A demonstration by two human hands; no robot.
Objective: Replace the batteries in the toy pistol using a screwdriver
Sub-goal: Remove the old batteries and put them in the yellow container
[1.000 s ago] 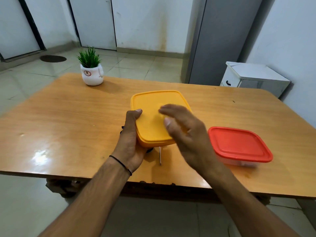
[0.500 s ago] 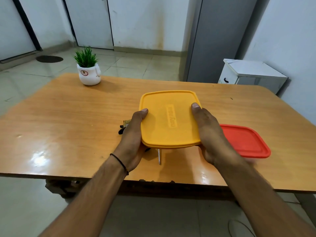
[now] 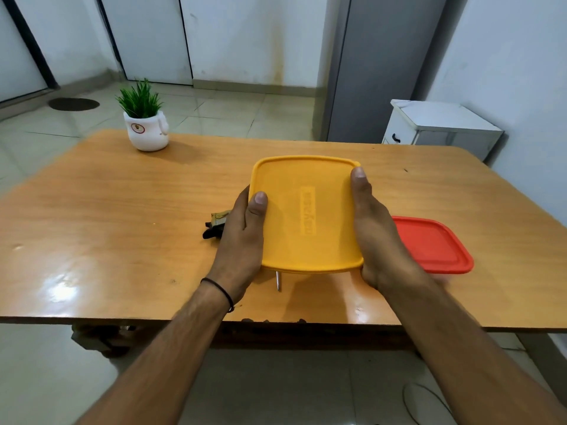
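A yellow lidded container [image 3: 303,213] is held above the wooden table [image 3: 107,216] between both hands. My left hand [image 3: 242,240] grips its left side with the thumb on the lid. My right hand [image 3: 374,234] grips its right side, thumb along the lid's edge. Part of a black and gold toy pistol [image 3: 214,225] shows on the table just left of my left hand; the rest is hidden. A metal screwdriver tip [image 3: 278,282] pokes out from under the container's near edge.
A red-lidded container [image 3: 435,246] sits on the table right of my right hand. A small potted plant [image 3: 144,124] stands at the far left of the table. A white cabinet [image 3: 438,127] stands past the table's far right corner.
My right hand came down from above the lid and took hold of the container's right side. The yellow container has shifted a little to the right between both hands.
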